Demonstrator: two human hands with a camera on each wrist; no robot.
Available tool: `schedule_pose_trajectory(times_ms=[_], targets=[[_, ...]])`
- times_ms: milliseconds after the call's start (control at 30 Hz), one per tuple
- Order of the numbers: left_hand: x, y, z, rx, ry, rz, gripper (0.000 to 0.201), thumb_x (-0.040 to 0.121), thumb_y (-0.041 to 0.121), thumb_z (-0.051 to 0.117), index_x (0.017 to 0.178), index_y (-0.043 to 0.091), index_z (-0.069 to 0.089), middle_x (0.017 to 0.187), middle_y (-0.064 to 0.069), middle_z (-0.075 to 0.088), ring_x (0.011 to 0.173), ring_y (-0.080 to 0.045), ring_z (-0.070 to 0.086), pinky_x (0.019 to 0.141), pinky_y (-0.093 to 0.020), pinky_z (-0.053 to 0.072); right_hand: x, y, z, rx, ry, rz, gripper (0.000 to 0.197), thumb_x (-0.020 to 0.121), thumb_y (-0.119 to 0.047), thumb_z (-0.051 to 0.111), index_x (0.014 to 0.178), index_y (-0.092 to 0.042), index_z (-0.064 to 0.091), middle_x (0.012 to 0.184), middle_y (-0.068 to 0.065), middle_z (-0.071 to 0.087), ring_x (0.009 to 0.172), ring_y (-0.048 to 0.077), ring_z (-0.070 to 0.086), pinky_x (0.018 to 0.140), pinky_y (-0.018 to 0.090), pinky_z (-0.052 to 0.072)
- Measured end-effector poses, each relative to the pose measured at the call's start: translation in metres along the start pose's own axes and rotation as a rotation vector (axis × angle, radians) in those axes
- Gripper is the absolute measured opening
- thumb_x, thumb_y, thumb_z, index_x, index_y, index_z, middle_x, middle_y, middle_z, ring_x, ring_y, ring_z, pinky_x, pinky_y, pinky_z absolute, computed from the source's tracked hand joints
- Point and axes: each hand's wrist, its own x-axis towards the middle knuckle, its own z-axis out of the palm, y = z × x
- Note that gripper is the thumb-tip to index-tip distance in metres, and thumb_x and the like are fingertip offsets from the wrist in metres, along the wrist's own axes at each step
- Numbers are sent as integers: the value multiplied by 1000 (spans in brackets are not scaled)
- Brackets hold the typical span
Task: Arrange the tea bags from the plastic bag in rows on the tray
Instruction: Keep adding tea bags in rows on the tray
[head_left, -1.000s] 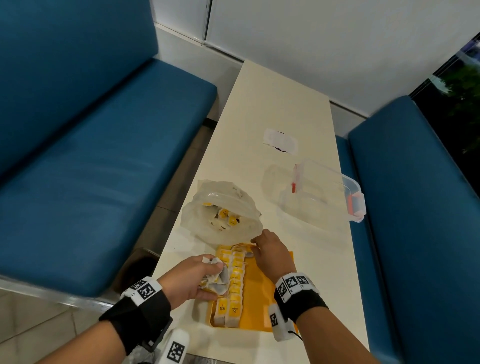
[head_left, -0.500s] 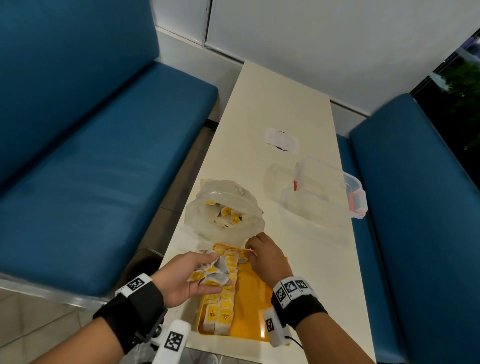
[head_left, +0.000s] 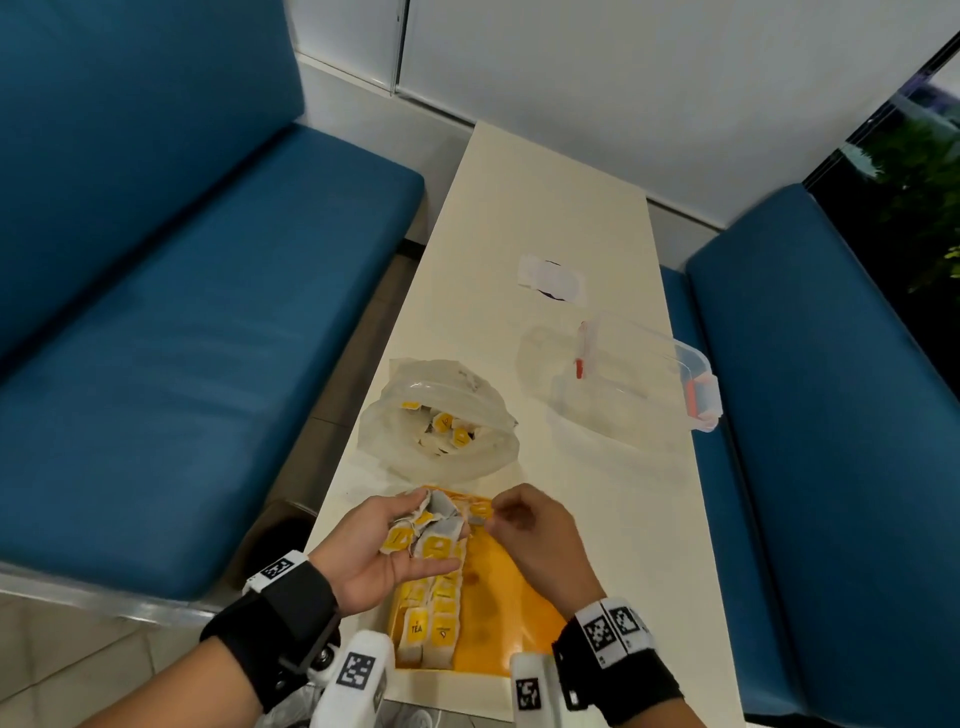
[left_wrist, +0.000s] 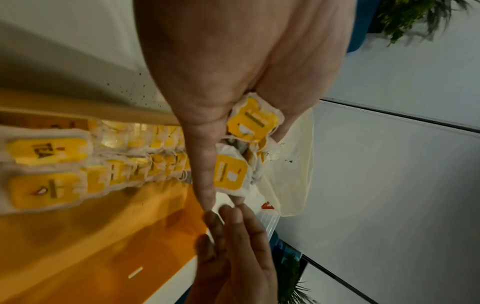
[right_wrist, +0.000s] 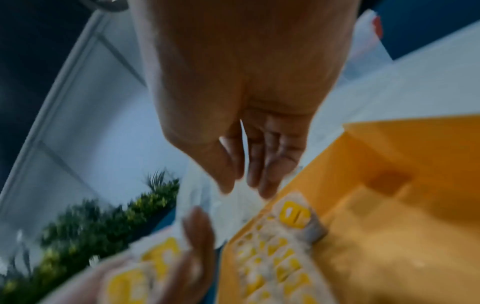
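Note:
My left hand (head_left: 434, 532) lies palm up above the orange tray (head_left: 498, 613) and grips a bunch of yellow-tagged tea bags (head_left: 400, 538) (left_wrist: 230, 174). My right hand (head_left: 491, 514) hovers at the bunch's right edge, thumb and fingers (right_wrist: 265, 185) a little apart with nothing between them. Two rows of tea bags (head_left: 431, 618) run along the tray's left side; the farthest one (right_wrist: 296, 214) lies just under my right fingertips. Beyond the tray, the open plastic bag (head_left: 441, 431) holds several more tea bags.
A clear plastic container (head_left: 639, 374) with red clips stands to the right of the bag. A white paper scrap (head_left: 550, 273) lies farther up the narrow cream table (head_left: 545, 197). Blue benches flank the table. The tray's right half is bare.
My left hand has risen and turned palm up with the bunch. My right hand has left the far end of the row and come across to the bunch.

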Motion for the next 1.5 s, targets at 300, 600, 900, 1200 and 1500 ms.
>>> schedule_pose_trajectory(times_ms=[300, 600, 900, 1200, 1500], targets=[[11, -10, 8, -79, -90, 87, 37, 105, 31, 43, 125, 3, 57, 135, -33, 58, 121, -47, 61, 96, -67, 50, -15, -17, 19, 437, -203, 337, 30, 75, -30, 84, 90, -13, 64, 95, 10, 75, 86, 24, 72, 58, 25, 46], [17, -17, 5, -73, -75, 149, 34, 106, 32, 43, 126, 9, 59, 133, -29, 60, 119, -45, 59, 105, -70, 39, -13, -25, 28, 492, -191, 418, 15, 81, -19, 79, 77, -18, 64, 81, 6, 68, 69, 16, 55, 50, 22, 32], [7, -11, 2, -92, 10, 179, 30, 104, 24, 50, 128, 9, 61, 130, -17, 68, 118, -30, 67, 91, -63, 54, -12, -23, 10, 405, 18, 221, 9, 85, -3, 69, 92, -1, 63, 77, 12, 70, 68, 19, 71, 57, 28, 48], [3, -5, -4, -21, 66, 188, 38, 103, 22, 52, 136, 5, 56, 130, -22, 66, 116, -34, 68, 93, -62, 53, -12, -10, -21, -299, 20, -123, 18, 84, -12, 72, 81, -26, 61, 81, -10, 63, 73, -1, 58, 65, 6, 42], [-1, -9, 0, 93, 99, 202, 32, 103, 21, 52, 127, 1, 61, 125, -22, 69, 112, -33, 70, 104, -66, 45, -8, 15, -19, -200, -70, 51, 16, 85, -12, 66, 81, -24, 57, 77, -1, 70, 67, 7, 70, 65, 27, 56]])
